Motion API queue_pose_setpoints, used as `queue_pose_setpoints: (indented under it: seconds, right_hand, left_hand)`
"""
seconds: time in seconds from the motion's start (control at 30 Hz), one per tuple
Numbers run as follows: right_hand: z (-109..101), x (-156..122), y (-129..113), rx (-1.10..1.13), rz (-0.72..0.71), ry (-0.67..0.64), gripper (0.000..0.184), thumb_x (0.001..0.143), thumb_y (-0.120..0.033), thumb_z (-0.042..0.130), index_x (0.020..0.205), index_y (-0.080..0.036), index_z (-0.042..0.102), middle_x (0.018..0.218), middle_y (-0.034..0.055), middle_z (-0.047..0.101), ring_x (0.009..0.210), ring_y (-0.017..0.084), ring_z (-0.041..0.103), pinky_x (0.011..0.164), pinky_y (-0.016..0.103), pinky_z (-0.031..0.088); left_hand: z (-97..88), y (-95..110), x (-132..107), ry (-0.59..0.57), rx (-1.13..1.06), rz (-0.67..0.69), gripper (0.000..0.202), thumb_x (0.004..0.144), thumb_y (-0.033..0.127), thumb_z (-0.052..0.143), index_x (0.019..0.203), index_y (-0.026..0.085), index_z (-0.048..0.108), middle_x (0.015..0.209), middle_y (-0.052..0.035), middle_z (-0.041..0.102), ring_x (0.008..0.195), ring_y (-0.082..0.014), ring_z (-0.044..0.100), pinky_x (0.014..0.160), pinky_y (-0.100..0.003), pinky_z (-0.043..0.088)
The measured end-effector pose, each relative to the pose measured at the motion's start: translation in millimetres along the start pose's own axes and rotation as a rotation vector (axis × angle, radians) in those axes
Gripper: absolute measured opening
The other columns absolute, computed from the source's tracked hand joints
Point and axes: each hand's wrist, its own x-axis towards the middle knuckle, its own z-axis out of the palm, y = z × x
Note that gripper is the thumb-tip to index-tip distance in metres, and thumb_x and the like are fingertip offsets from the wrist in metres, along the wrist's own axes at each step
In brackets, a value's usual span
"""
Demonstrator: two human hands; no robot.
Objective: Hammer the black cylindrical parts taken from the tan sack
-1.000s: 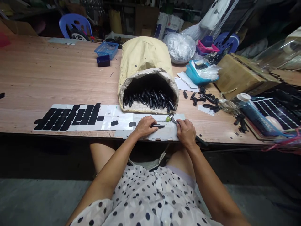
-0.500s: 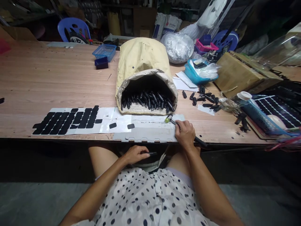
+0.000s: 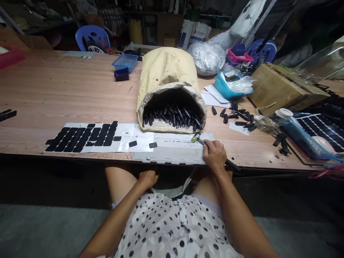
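My right hand [image 3: 215, 154] is wrapped round the handle of a small hammer [image 3: 201, 139], whose metal head carries a yellow-green tip. That head rests over the grey board [image 3: 174, 154] at the table's front edge. Below the edge, my left hand [image 3: 147, 178] hangs over my lap, knuckles up, its fingers mostly hidden. Beyond the board, a cream sack [image 3: 169, 66] lies with its mouth towards me, full of small black tapered pieces [image 3: 174, 116]. Two black rounded patches, one of them a loose patch [image 3: 153, 145], lie left of the hammer.
A white sheet with rows of black patches [image 3: 72, 139] lies at the left front. More black pieces [image 3: 242, 114] are scattered right of the sack, near a blue basin [image 3: 231, 87] and a cardboard box [image 3: 279, 87]. A blue basket [image 3: 125, 62] stands behind on the left.
My left hand has moved left and turned knuckles up; the dark slim piece near its fingers no longer shows. My right hand keeps the hammer in much the same place. The view has shifted slightly.
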Motion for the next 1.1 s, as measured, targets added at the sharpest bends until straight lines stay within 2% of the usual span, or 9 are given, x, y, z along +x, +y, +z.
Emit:
queue_pose_setpoints:
  seconds: [0.1, 0.2, 0.27, 0.37, 0.47, 0.63, 0.8, 0.93, 1.1]
  right_hand:
    - [0.4, -0.2, -1.0, 0.020, 0.008, -0.012, 0.025, 0.090, -0.023, 0.050, 0.103, -0.023, 0.071, 0.090, 0.0089, 0.058, 0.085, 0.025, 0.047, 0.072, 0.035, 0.035]
    - [0.8, -0.4, -1.9, 0.023, 0.018, -0.004, 0.025, 0.090, -0.024, 0.049, 0.103, -0.023, 0.070, 0.090, 0.0094, 0.058, 0.085, 0.025, 0.046, 0.072, 0.036, 0.034]
    - [1.1, -0.6, -2.4, 0.015, 0.015, 0.007, 0.025, 0.090, -0.024, 0.049, 0.103, -0.023, 0.070, 0.090, 0.0090, 0.058, 0.085, 0.025, 0.046, 0.072, 0.036, 0.035]
    - [1.1, -0.4, -2.9, 0.009, 0.008, -0.004, 0.024, 0.089, -0.023, 0.050, 0.102, -0.023, 0.070, 0.089, 0.0084, 0.058, 0.086, 0.024, 0.047, 0.073, 0.035, 0.035]
    - [0.2, -0.1, -4.1, 0.008, 0.006, -0.017, 0.024, 0.090, -0.023, 0.050, 0.103, -0.023, 0.070, 0.090, 0.0083, 0.058, 0.086, 0.024, 0.048, 0.073, 0.035, 0.036]
    - [-0.4, 0.3, -6.2, 0.000, 0.003, 0.002, 0.024, 0.089, -0.022, 0.050, 0.102, -0.023, 0.070, 0.089, 0.0082, 0.059, 0.085, 0.024, 0.048, 0.074, 0.036, 0.037]
    - [0.5, 0.0, -6.8, 0.011, 0.007, 0.012, 0.024, 0.088, -0.022, 0.050, 0.102, -0.024, 0.070, 0.089, 0.0080, 0.058, 0.085, 0.024, 0.048, 0.074, 0.036, 0.037]
    - [1.1, -0.7, -7.2, -0.002, 0.013, 0.006, 0.024, 0.089, -0.023, 0.050, 0.103, -0.023, 0.070, 0.090, 0.0084, 0.058, 0.086, 0.024, 0.048, 0.075, 0.036, 0.037]
    - [1.4, -0.7, -6.9, 0.006, 0.018, -0.007, 0.024, 0.090, -0.024, 0.050, 0.103, -0.024, 0.069, 0.091, 0.0083, 0.058, 0.088, 0.025, 0.048, 0.075, 0.036, 0.036]
  left_hand:
    - [-29.1, 17.8, -20.9, -0.223, -0.104, 0.228, 0.030, 0.087, 0.042, 0.057, 0.105, 0.025, 0.074, 0.094, -0.0054, 0.077, 0.087, -0.0230, 0.070, 0.078, -0.032, 0.053]
    - [-78.9, 38.2, -19.2, -0.353, -0.310, 0.412, 0.037, 0.089, 0.049, 0.055, 0.106, 0.022, 0.072, 0.084, -0.0023, 0.075, 0.071, -0.0163, 0.067, 0.065, -0.025, 0.052]
    - [-115.6, 50.9, -0.4, -0.104, -0.336, 0.403, 0.037, 0.091, 0.048, 0.053, 0.108, 0.020, 0.071, 0.087, -0.0044, 0.074, 0.072, -0.0175, 0.067, 0.065, -0.028, 0.053]
    - [-160.9, 65.9, 43.8, 0.510, -0.136, 0.155, 0.029, 0.094, 0.034, 0.052, 0.111, 0.017, 0.067, 0.099, -0.0118, 0.072, 0.086, -0.0252, 0.069, 0.076, -0.037, 0.055]
    - [-184.0, 74.6, 84.9, 0.791, 0.082, -0.061, 0.027, 0.091, 0.023, 0.053, 0.112, 0.012, 0.065, 0.115, -0.0223, 0.067, 0.105, -0.0355, 0.066, 0.089, -0.046, 0.051]
    - [-188.5, 77.7, 115.3, 0.804, 0.191, -0.190, 0.035, 0.086, 0.011, 0.045, 0.115, 0.009, 0.065, 0.113, -0.0244, 0.069, 0.110, -0.0362, 0.065, 0.093, -0.047, 0.050]
    - [-190.2, 68.4, 103.3, 0.826, 0.159, -0.193, 0.028, 0.085, 0.016, 0.052, 0.106, 0.012, 0.070, 0.106, -0.0202, 0.072, 0.103, -0.0347, 0.067, 0.087, -0.044, 0.052]
    - [-169.0, 59.2, 75.8, 0.918, 0.043, 0.133, 0.029, 0.092, 0.028, 0.053, 0.114, 0.016, 0.068, 0.093, -0.0100, 0.073, 0.087, -0.0244, 0.069, 0.076, -0.036, 0.056]
    - [-105.0, 62.8, 58.6, 0.676, -0.006, 0.641, 0.031, 0.094, 0.031, 0.056, 0.122, 0.019, 0.065, 0.100, -0.0068, 0.075, 0.081, -0.0171, 0.069, 0.075, -0.032, 0.058]
